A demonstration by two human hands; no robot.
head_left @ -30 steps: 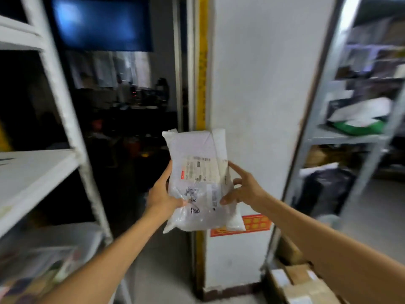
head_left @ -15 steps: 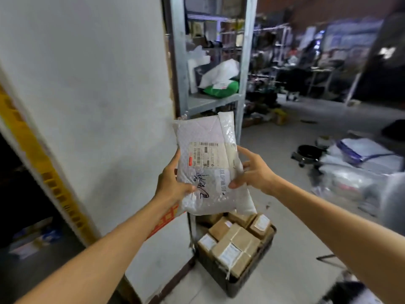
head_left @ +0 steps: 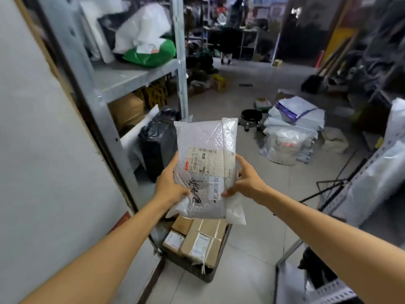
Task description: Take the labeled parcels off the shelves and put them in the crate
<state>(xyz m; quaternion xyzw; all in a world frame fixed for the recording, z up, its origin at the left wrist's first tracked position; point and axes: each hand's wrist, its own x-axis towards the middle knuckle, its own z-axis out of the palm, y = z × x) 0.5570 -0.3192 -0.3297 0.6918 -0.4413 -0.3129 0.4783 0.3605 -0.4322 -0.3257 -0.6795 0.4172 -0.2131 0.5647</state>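
Fingers of my left hand [head_left: 169, 186] and right hand [head_left: 245, 183] clamp the bubble-wrap parcel [head_left: 206, 170], now swung from the pillar to above the black crate [head_left: 197, 269] of cardboard boxes [head_left: 200, 242], so next I lower it in.

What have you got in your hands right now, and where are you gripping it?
A white bubble-wrap parcel with a shipping label, held upright above the crate. Left hand grips its lower left edge; right hand its lower right edge.
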